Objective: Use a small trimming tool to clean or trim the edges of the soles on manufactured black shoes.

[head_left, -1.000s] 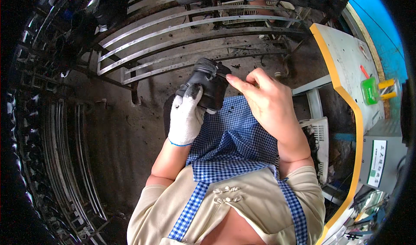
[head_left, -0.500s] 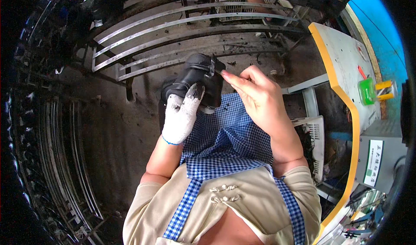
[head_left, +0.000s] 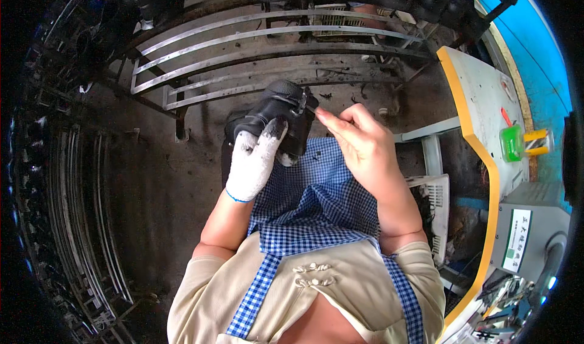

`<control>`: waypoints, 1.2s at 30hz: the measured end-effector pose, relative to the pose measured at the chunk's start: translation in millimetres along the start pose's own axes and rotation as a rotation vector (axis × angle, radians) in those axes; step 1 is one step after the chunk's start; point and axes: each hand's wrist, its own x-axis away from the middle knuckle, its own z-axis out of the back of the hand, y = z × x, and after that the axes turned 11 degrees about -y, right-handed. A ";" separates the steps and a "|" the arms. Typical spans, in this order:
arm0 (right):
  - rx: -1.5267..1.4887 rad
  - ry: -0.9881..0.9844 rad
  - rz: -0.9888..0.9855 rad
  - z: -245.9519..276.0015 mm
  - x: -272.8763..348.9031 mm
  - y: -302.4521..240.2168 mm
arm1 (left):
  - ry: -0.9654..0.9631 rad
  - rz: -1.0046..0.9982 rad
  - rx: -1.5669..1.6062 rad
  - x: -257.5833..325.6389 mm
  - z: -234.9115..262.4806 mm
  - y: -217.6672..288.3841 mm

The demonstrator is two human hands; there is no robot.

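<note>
A black leather shoe [head_left: 264, 114], with a strap and a metal buckle [head_left: 300, 104] at its far right end, is held up over my lap. My left hand [head_left: 249, 164], in a white knit glove with dark, stained fingertips, is closed around the near side of it. Bare, my right hand [head_left: 360, 142] has thumb and forefinger pinched together at the strap beside the buckle. The strap end between those fingertips is mostly hidden. Beneath the shoe spreads my blue checked apron [head_left: 310, 189].
Metal rail racks [head_left: 274, 32] stand ahead, with another rack [head_left: 85, 222] at the left. On the right is a yellow-edged white table [head_left: 480, 94] bearing a green container [head_left: 512, 143] and a grey machine [head_left: 529, 219]. A white plastic basket [head_left: 439, 216] sits under its edge.
The view has shifted slightly, so the racks and table sit a little differently. Both hands keep their hold on the shoe and its strap; their grip looks nearly the same.
</note>
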 end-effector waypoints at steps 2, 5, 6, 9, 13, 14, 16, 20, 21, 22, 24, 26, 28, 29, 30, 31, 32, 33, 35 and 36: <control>0.057 0.018 -0.008 -5.9 -0.8 0.9 | -0.011 0.117 0.019 2.2 -12.5 15.8; -0.040 0.013 0.021 -4.9 -14.7 -6.7 | -0.256 0.135 -0.157 16.9 -13.1 -7.4; -0.031 0.010 0.001 -2.4 -12.9 -3.4 | -0.237 0.113 -0.196 18.5 -12.7 -15.8; -0.212 -0.022 -0.047 4.5 -4.6 13.8 | -0.123 0.063 -0.010 10.0 -17.3 -5.8; -0.405 0.037 -0.092 4.0 1.8 16.0 | -0.149 -0.033 -0.140 3.9 -15.3 1.5; -0.393 -0.034 -0.156 6.5 2.3 9.3 | -0.157 -0.030 -0.138 4.0 -16.2 2.1; -0.364 0.022 -0.116 -4.8 -2.9 7.1 | -0.170 -0.089 -0.155 3.1 -18.9 8.6; -0.222 0.017 -0.063 -10.7 -7.7 3.5 | -0.115 0.199 -0.095 9.9 -17.3 11.5; -0.263 -0.076 -0.039 -8.4 -5.2 -5.3 | -0.063 0.030 -0.234 11.4 -14.1 -4.2; -0.359 -0.163 0.067 -13.4 0.9 -16.5 | -0.014 -0.138 -0.373 12.8 -11.5 -16.1; -0.558 -0.331 0.194 -15.8 13.4 -32.6 | 0.065 0.035 -0.123 7.3 -7.1 -12.5; -0.729 -0.326 0.209 -6.1 19.6 -26.2 | 0.141 0.062 0.051 3.1 0.7 -6.3; -0.684 -0.077 0.002 6.2 27.6 0.1 | 0.019 -0.006 0.247 -3.0 6.7 1.9; -0.548 -0.062 -0.243 15.9 33.3 13.4 | -0.026 0.046 0.431 -1.0 8.4 9.4; -0.171 -0.045 -0.320 25.4 34.7 31.2 | -0.022 0.038 0.427 -1.1 9.0 8.9; 0.234 -0.128 -0.520 36.2 37.3 39.2 | 0.003 0.028 0.436 0.0 7.7 7.3; 0.391 -0.179 -0.694 42.4 38.4 44.2 | 0.025 0.021 0.448 1.5 6.2 6.2; 0.437 -0.030 -0.617 38.7 45.5 55.8 | 0.023 0.022 0.450 2.5 3.6 7.9; 0.262 0.077 -0.376 36.4 39.4 47.1 | 0.105 0.126 0.522 1.2 -3.6 11.3; 0.099 0.054 -0.271 33.5 34.9 39.2 | 0.075 0.132 0.513 0.8 -3.3 10.6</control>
